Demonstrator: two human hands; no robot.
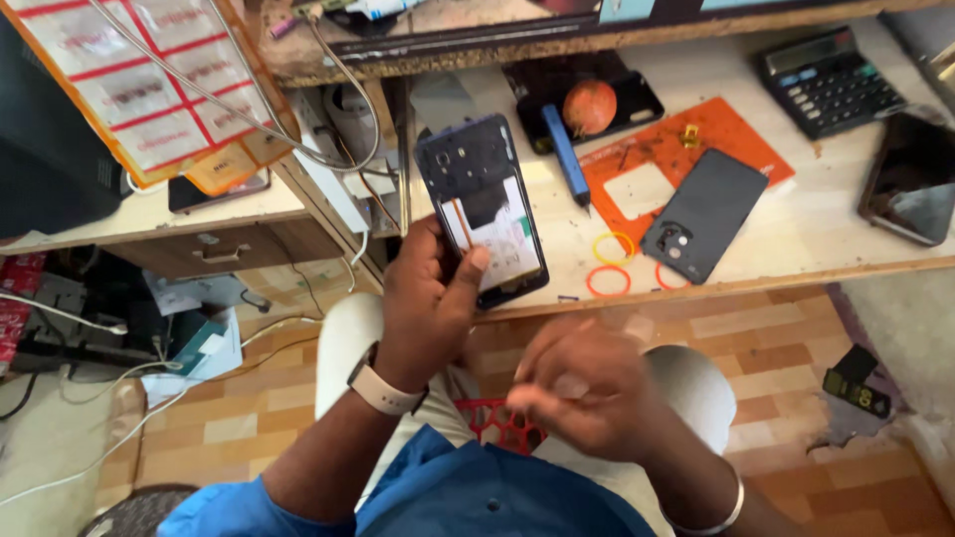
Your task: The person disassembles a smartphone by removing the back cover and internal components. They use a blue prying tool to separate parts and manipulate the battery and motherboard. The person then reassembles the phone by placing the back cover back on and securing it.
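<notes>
Nearest, the right hand [587, 393] is blurred, fingers bunched; what it pinches I cannot tell. Beyond, the left hand [430, 298] grips an opened dark smartphone with exposed white battery [480, 209] over the worktable edge [796, 267]; a slip could drop it floorward.

Bright, warm daylight floods the worktop [796, 239] toward one o'clock, washing it pale — glare streaks the dark phone screen [910, 179] at three o'clock. The right hand [587, 393] is motion-blurred; edges at nine o'clock bend and darken — shadow lies under the bench
</notes>
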